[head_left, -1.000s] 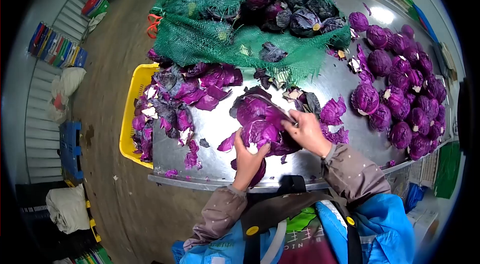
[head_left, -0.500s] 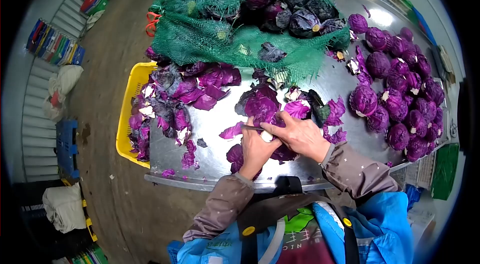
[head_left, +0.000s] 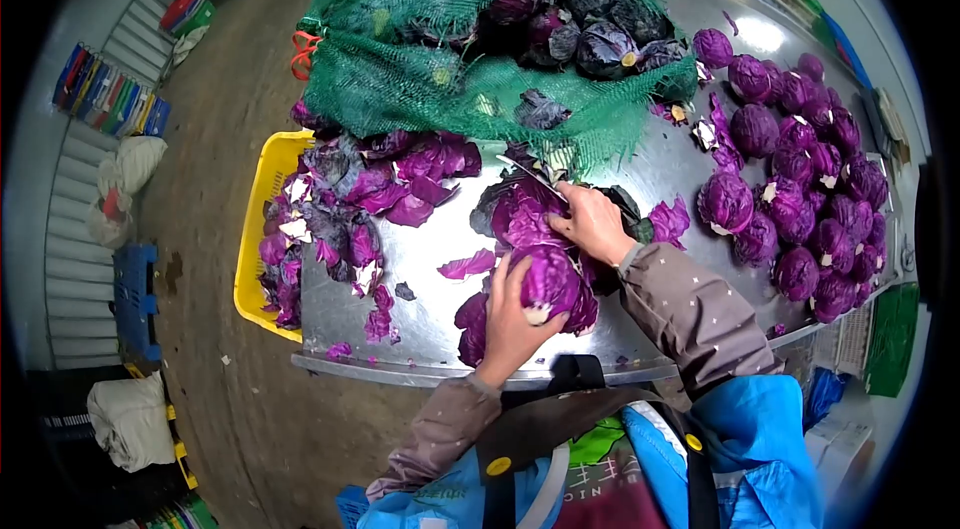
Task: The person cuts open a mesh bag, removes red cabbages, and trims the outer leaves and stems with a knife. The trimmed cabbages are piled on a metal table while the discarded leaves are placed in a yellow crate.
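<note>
A trimmed red cabbage [head_left: 548,281] rests near the table's front edge, its pale stem end toward me. My left hand [head_left: 512,327] is wrapped round its left and lower side. Beyond it, my right hand [head_left: 592,227] grips a knife [head_left: 530,173], whose thin blade points up and left over loose leaves; the handle is hidden in the fingers. Peeled purple leaves [head_left: 528,214] lie under and around both hands. A single loose leaf [head_left: 467,265] lies left of the cabbage.
Many trimmed cabbages [head_left: 795,199] cover the table's right side. A green mesh bag [head_left: 400,79] with dark untrimmed cabbages [head_left: 607,49] lies at the back. At the left, a yellow crate [head_left: 262,189] is heaped with leaves. The metal table's front edge [head_left: 400,369] is close to my body.
My right hand has moved away from my left, up over the leaves, with the knife. The cabbage, earlier mostly covered by both hands, now shows its round side and stem end.
</note>
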`<action>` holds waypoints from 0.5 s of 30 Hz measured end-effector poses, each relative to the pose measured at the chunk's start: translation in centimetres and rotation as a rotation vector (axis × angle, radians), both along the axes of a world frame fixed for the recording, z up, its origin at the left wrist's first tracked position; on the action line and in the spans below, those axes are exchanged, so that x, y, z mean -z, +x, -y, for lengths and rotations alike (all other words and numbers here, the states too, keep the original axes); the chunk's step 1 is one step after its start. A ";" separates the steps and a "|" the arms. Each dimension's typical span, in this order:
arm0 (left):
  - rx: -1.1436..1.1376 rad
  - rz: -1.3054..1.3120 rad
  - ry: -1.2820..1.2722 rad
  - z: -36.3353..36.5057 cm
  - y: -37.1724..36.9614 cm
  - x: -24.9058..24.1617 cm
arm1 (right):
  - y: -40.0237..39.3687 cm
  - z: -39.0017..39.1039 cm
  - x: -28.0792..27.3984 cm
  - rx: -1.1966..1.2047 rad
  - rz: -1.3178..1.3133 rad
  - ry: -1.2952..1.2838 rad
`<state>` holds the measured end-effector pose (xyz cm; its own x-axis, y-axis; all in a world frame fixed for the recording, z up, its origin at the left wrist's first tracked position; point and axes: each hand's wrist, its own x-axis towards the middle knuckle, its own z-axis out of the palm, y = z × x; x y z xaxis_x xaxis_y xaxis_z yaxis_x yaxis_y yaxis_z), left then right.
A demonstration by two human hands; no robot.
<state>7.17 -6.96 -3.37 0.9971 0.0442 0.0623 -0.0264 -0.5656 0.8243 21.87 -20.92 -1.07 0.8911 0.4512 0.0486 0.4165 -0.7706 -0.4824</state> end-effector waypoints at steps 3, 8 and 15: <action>-0.019 0.009 -0.166 -1.7 -1.5 0.8 | -1.7 0.3 -2.2 0.030 -0.021 0.171; -0.093 -0.105 -0.293 -2.4 -1.0 -0.2 | -6.0 1.6 -1.8 -0.154 -0.303 0.193; -0.170 -0.152 -0.133 -2.3 0.5 -0.8 | -5.8 1.4 -0.3 -0.011 -0.431 0.319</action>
